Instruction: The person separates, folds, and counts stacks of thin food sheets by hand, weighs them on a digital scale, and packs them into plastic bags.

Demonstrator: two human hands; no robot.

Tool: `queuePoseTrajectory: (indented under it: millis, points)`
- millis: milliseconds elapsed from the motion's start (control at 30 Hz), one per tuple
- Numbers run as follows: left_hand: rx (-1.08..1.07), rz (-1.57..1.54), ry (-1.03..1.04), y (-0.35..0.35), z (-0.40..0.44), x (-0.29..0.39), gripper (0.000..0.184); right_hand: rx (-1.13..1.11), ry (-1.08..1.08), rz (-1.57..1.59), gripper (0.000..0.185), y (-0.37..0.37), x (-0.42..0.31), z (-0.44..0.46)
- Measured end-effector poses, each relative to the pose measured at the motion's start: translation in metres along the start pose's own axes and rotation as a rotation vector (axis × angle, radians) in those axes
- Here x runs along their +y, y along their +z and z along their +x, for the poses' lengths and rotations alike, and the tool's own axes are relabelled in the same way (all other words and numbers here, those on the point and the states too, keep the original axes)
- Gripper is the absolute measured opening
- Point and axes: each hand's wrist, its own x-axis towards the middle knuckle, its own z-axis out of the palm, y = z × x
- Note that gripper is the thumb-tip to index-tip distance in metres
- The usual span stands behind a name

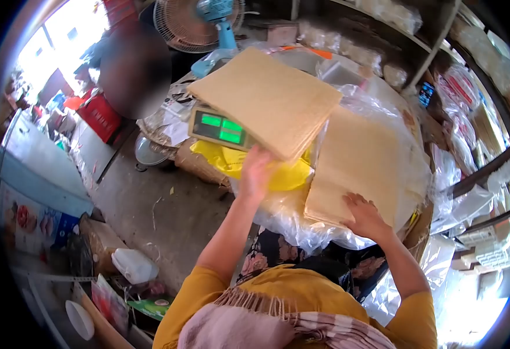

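A stack of brown paper sheets [266,99] rests tilted on top of a scale with a lit green display [221,127]. My left hand [257,173] is at the stack's near edge, beside the scale; motion blurs its fingers. A second brown paper stack [357,163] lies to the right on clear plastic. On that stack's near edge lies my right hand [365,216], fingers spread and flat. Yellow plastic [287,176] shows under the scale and the first stack.
A blue fan [225,29] stands behind the table. Shelves with plastic-wrapped packs [348,49] line the back. Plastic bundles [461,87] hang at the right. On the floor at left are a white jug [134,266] and a metal pot [150,150].
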Motion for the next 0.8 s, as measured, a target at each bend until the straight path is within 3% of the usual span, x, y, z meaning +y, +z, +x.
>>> queuePoseTrajectory:
  millis: [133, 333, 433, 500, 533, 633, 667, 700, 800]
  points:
    - [-0.015, 0.114, 0.004, 0.016, 0.005, 0.003, 0.044, 0.225, 0.060, 0.451, 0.064, -0.019, 0.003, 0.017]
    - [0.142, 0.256, -0.014, 0.010, 0.024, -0.002, 0.029, 0.208, 0.240, 1.120, 0.062, -0.012, -0.001, 0.081]
    - [0.024, 0.361, -0.095, -0.013, 0.054, -0.009, 0.025, 0.120, 0.262, 1.512, 0.071, -0.020, -0.018, 0.115]
    - [0.061, 0.200, 0.025, 0.033, 0.033, -0.007, 0.027, 0.167, 0.330, 1.935, 0.073, -0.005, -0.021, 0.150]
    - [0.064, 0.210, 0.007, 0.038, 0.025, -0.013, 0.029, 0.173, 0.297, 2.119, 0.065, -0.029, -0.028, 0.144]
    - [0.052, 0.237, -0.016, 0.047, -0.007, -0.028, 0.035, 0.435, 0.251, 2.425, 0.048, -0.004, -0.023, 0.164]
    - [0.007, 0.249, -0.028, 0.054, -0.022, -0.036, 0.036, 0.490, 0.383, 2.329, 0.035, -0.004, -0.021, 0.159]
    - [-0.035, 0.259, -0.039, 0.055, -0.034, -0.041, 0.038, 0.504, 0.379, 2.302, 0.036, -0.001, -0.017, 0.149]
    - [-0.210, -0.120, -0.075, 0.036, -0.049, -0.037, 0.037, 0.578, 0.390, 2.180, 0.039, -0.020, 0.001, 0.080]
